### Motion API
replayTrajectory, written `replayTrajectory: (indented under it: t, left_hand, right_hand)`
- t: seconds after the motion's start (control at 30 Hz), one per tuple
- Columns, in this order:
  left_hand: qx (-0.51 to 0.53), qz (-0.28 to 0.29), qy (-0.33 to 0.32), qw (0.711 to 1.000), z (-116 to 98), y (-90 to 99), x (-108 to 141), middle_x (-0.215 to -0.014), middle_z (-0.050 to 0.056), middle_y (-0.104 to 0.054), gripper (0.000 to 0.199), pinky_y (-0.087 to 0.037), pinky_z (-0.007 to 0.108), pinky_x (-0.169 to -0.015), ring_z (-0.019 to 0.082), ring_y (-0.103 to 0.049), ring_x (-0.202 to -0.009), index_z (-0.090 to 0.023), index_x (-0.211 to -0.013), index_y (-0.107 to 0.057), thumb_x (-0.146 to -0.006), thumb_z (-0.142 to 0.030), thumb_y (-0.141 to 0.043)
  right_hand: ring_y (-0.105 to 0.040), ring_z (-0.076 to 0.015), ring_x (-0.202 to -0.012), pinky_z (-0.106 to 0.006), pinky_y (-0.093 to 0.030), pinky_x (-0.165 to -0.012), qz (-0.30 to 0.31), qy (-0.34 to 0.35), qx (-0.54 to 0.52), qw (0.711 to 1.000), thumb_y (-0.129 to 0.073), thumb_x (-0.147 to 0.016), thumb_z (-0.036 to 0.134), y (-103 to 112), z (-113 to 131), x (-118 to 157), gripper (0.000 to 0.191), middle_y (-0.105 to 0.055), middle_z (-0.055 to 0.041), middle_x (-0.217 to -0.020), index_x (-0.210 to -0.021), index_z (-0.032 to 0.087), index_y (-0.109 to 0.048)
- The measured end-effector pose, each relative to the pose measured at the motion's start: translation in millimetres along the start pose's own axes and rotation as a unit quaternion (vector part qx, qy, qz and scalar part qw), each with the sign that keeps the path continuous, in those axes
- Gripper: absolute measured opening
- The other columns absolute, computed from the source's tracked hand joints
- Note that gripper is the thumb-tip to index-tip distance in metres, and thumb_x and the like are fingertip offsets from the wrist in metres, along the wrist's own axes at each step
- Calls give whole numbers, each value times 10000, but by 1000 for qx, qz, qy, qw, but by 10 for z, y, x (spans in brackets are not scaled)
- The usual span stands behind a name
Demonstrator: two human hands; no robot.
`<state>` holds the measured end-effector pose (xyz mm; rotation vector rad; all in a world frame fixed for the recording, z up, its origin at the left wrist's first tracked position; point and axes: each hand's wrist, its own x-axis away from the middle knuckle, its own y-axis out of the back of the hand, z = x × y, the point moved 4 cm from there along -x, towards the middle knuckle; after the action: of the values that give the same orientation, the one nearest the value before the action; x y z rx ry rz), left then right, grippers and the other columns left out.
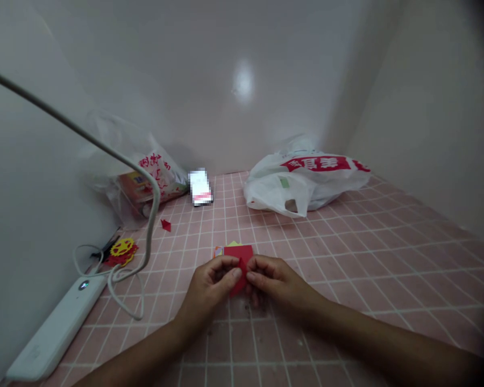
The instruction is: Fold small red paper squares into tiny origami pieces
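Note:
My left hand [214,282] pinches a piece of red paper between thumb and forefinger. Close beside it, my right hand [272,277] has its thumb and forefinger pressed together at the right edge of the same red paper. The red paper [239,287] hangs between the two hands, partly covered by the fingers. Just beyond the fingertips, a red square sheet [242,250] lies on the pink tiled surface, with bits of yellow and patterned paper showing from under it. The lower fingers of my right hand are curled and blurred.
A small red folded piece [166,225] lies left of centre. Yellow and red cut-outs [122,247], a looped cable [155,215] and a white power strip [60,328] are at left. Behind stand a clear bag [161,177], a lit phone [200,187] and a white bag [274,180].

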<state>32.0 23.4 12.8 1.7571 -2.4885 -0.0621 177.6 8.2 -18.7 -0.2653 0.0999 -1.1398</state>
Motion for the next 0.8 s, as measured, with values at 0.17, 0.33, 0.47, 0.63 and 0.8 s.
replayTrajectory:
  t: [0.17, 0.33, 0.47, 0.63, 0.8]
  left_hand:
    - [-16, -10, 23, 1000, 40, 18, -14, -719, 10, -649, 163, -460, 247, -643, 140, -587, -669, -154, -761, -670, -747, -315, -689]
    - [-8, -11, 36, 999, 31, 0, -4, -667, 0, -619, 172, -445, 243, -607, 128, -557, -615, -158, -716, -630, -722, -317, -695]
    - [4, -2, 33, 999, 40, -10, 1, -655, -4, -595, 201, -441, 242, -598, 127, -548, -609, -160, -688, -598, -740, -332, -688]
    - [38, 28, 24, 999, 49, -9, -4, -763, 16, -636, 194, -464, 259, -668, 141, -580, -690, -162, -802, -646, -808, -355, -650]
    - [-2, 6, 25, 1000, -2, 21, -9, -695, 10, -614, 216, -447, 247, -624, 135, -548, -648, -156, -727, -636, -795, -360, -659]
  right_hand:
    - [-525, -102, -516, -232, -395, -513, 21, -3, 38, 999, -575, -886, 368, -23, -13, 22, 225, -561, 24, -622, -780, 179, -513]
    - [-513, -108, -538, -237, -383, -525, 26, -5, 68, 997, -551, -898, 377, -34, 9, 40, 236, -544, 22, -627, -774, 184, -497]
    - [-494, -111, -543, -239, -371, -526, 46, -6, 96, 994, -536, -907, 372, -31, 6, 44, 235, -524, 27, -622, -766, 189, -491]
    - [-504, -114, -562, -251, -391, -550, 74, 15, 117, 990, -500, -927, 381, -41, 73, 45, 254, -535, 16, -660, -771, 181, -512]
    - [-498, -107, -565, -242, -384, -553, 80, 9, 112, 990, -507, -933, 399, -45, 84, 41, 280, -537, 22, -645, -753, 186, -495]
